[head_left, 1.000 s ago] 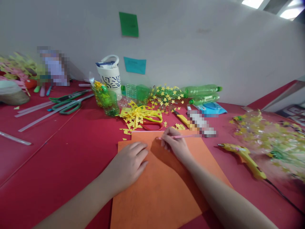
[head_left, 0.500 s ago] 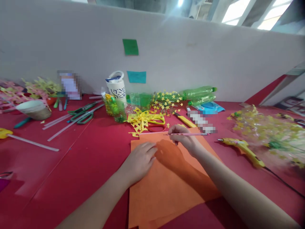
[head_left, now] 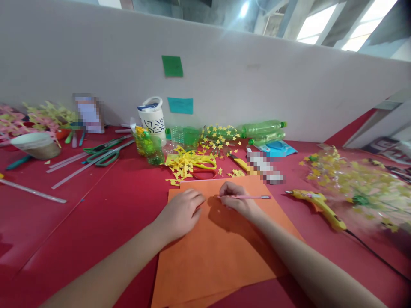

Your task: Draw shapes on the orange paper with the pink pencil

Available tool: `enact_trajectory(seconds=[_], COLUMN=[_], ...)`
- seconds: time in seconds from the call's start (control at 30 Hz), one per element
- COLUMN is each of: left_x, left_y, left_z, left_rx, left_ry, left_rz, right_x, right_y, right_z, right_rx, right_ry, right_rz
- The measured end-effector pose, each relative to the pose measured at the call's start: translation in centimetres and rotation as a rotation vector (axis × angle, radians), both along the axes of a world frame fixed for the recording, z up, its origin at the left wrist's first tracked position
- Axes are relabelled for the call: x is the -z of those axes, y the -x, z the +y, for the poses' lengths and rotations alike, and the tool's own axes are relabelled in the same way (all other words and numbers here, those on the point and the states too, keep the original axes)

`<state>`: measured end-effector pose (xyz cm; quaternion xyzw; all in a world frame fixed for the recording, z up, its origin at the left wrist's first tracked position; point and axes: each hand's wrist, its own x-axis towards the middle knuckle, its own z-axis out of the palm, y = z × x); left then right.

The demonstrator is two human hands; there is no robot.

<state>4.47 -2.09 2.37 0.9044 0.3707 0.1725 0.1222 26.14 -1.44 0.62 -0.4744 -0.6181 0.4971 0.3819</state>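
Observation:
Sheets of orange paper point(head_left: 221, 256) lie in front of me on the red table. My left hand point(head_left: 181, 211) rests flat on the paper's left part, fingers stretched out and holding nothing. Pinched in my right hand point(head_left: 236, 200) is a pink pencil point(head_left: 253, 197), its point toward the left and its blunt end toward the right. That hand is low over the upper part of the paper and casts a shadow on it. Whether the pencil's tip touches the sheet I cannot tell. Just beyond the paper lie scissors point(head_left: 205, 164) with yellow and red handles, beside yellow paper scraps point(head_left: 180, 164).
A yellow glue gun point(head_left: 317, 205) with a black cord lies at right, near star-covered clear plastic point(head_left: 353, 184). Behind are a yellow cutter point(head_left: 240, 162), green bottles point(head_left: 265, 128) and a white cup point(head_left: 152, 122). Green-handled scissors point(head_left: 107, 158) lie at left among clear sticks.
My right hand has come nearer to me, bringing the pencil down from the paper's far edge. The left hand stays on the paper. The view has shifted slightly.

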Motion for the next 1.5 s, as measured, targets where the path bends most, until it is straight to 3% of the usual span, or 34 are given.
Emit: enact_trajectory(seconds=[0.23, 0.57, 0.8, 1.07, 1.5], left_x=[1.3, 2.2, 2.1, 2.2, 2.0], left_y=[0.3, 0.6, 0.5, 0.3, 0.2], left_z=[-1.0, -1.0, -1.0, -1.1, -1.0], left_rx=[0.021, 0.020, 0.028, 0.018, 0.011], left_ry=[-0.108, -0.122, -0.129, -0.134, -0.109], left_rz=[0.071, 0.133, 0.142, 0.135, 0.115], right_x=[0.0, 0.1, 0.0, 0.0, 0.2], right_y=[0.4, 0.0, 0.0, 0.5, 0.5], right_z=[-0.5, -0.3, -0.4, -0.2, -0.3], right_rx=[-0.008, -0.011, -0.027, 0.087, 0.113], right_ry=[-0.082, -0.012, -0.009, -0.019, -0.008], right_rz=[-0.074, -0.090, -0.124, -0.169, -0.144])
